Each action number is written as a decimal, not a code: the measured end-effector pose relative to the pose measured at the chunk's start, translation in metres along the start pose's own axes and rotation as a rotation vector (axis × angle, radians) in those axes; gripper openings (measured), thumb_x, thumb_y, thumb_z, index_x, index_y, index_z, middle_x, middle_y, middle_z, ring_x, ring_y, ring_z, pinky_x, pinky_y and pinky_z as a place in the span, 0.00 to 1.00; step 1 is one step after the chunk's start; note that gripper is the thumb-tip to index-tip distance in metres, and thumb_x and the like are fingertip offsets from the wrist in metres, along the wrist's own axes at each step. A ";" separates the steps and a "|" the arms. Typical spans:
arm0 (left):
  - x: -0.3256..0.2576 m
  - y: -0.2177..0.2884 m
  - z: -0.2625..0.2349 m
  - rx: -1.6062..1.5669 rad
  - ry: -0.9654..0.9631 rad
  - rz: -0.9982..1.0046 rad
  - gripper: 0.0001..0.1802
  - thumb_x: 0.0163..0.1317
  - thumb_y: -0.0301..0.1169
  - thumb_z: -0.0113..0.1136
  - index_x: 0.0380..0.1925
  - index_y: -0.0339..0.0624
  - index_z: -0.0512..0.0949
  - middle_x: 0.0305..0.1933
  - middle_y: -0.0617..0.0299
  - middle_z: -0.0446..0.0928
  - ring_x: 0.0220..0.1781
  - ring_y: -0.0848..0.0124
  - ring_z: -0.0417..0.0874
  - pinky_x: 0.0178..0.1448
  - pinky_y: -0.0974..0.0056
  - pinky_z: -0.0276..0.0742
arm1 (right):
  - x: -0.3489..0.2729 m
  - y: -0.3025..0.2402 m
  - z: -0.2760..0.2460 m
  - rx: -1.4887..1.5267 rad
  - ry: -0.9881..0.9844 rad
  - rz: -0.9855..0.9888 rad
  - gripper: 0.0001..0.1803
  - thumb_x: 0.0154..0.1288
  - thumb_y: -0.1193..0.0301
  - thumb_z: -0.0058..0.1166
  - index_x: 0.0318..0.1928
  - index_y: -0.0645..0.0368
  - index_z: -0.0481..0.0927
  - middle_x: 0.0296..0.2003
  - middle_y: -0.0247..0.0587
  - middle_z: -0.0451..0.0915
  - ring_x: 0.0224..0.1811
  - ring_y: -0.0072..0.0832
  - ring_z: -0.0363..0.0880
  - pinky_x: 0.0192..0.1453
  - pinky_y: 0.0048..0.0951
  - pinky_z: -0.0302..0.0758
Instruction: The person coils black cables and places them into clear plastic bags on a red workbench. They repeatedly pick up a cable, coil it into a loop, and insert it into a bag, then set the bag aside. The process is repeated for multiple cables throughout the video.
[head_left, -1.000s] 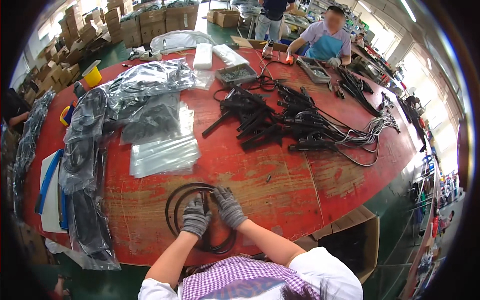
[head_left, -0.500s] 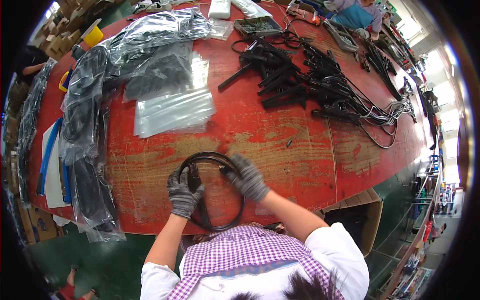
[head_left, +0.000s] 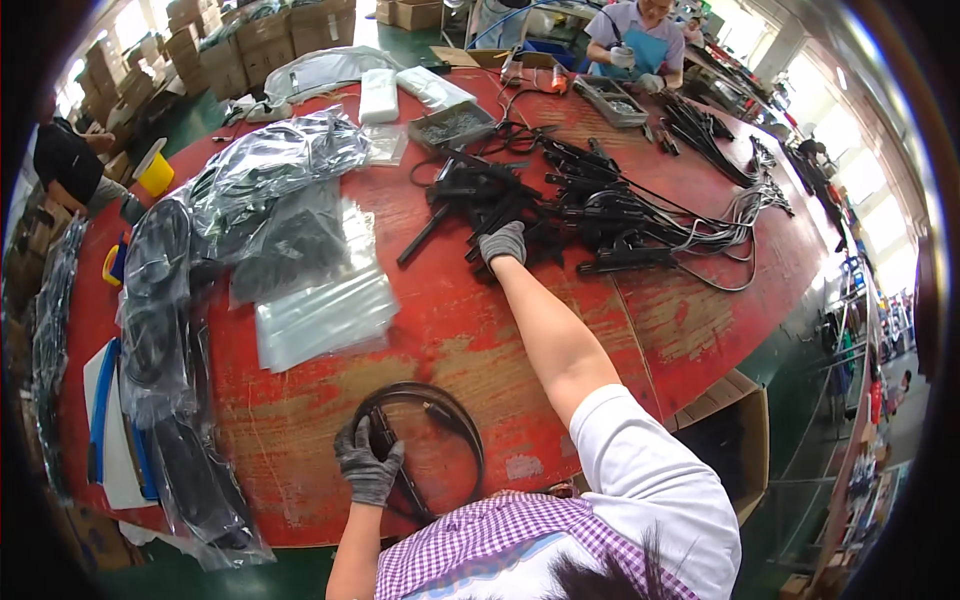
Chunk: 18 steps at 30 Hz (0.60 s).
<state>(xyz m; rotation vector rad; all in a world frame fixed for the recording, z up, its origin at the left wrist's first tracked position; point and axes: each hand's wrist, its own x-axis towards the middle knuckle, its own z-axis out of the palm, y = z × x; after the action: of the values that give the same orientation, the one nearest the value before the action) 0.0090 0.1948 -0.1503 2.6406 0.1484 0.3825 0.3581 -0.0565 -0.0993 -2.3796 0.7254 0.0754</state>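
A: What lies about the hands?
B: The left hand (head_left: 368, 468), in a grey glove, is closed on the black coiled cable (head_left: 425, 450) lying flat on the worn red table (head_left: 470, 330). Beyond and to its left sits a stack of clear plastic bags (head_left: 320, 310).
A: And the right hand (head_left: 502, 243)?
B: Stretched far forward onto the heap of black cable parts (head_left: 560, 210); its grip I cannot tell. Past it, 1 grey tray (head_left: 452, 124) holds small parts.

Factory floor — cartons (head_left: 215, 45), cable heaps (head_left: 600, 205)
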 end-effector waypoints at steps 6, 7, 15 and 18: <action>-0.008 -0.008 -0.002 -0.035 -0.015 -0.032 0.39 0.37 0.49 0.67 0.51 0.44 0.68 0.52 0.46 0.66 0.55 0.49 0.65 0.59 0.47 0.59 | -0.005 -0.021 0.004 -0.156 -0.064 -0.033 0.47 0.53 0.51 0.54 0.62 0.72 0.51 0.54 0.59 0.69 0.54 0.43 0.72 0.55 0.37 0.72; -0.008 -0.009 -0.001 -0.020 -0.004 -0.024 0.39 0.37 0.49 0.66 0.50 0.44 0.68 0.52 0.46 0.66 0.55 0.49 0.65 0.59 0.47 0.59 | -0.018 -0.032 -0.002 -0.092 -0.109 -0.048 0.43 0.55 0.55 0.54 0.60 0.73 0.53 0.53 0.59 0.70 0.54 0.40 0.73 0.54 0.36 0.72; 0.001 -0.003 -0.009 -0.025 -0.027 -0.007 0.40 0.39 0.52 0.64 0.51 0.43 0.68 0.54 0.49 0.66 0.56 0.51 0.64 0.61 0.49 0.58 | 0.036 -0.002 0.016 -0.009 0.022 0.094 0.43 0.39 0.32 0.56 0.31 0.66 0.78 0.19 0.39 0.79 0.20 0.29 0.79 0.24 0.25 0.74; -0.007 -0.009 -0.007 -0.043 0.020 -0.040 0.40 0.40 0.52 0.64 0.52 0.43 0.68 0.54 0.48 0.66 0.57 0.51 0.64 0.62 0.50 0.58 | 0.005 0.016 0.019 0.960 -0.398 -0.002 0.22 0.55 0.49 0.55 0.20 0.55 0.73 0.13 0.28 0.71 0.12 0.22 0.68 0.15 0.26 0.63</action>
<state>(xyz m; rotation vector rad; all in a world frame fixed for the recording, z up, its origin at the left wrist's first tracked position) -0.0002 0.2050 -0.1503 2.5879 0.1967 0.3941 0.3564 -0.0580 -0.1251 -1.3868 0.4177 0.1534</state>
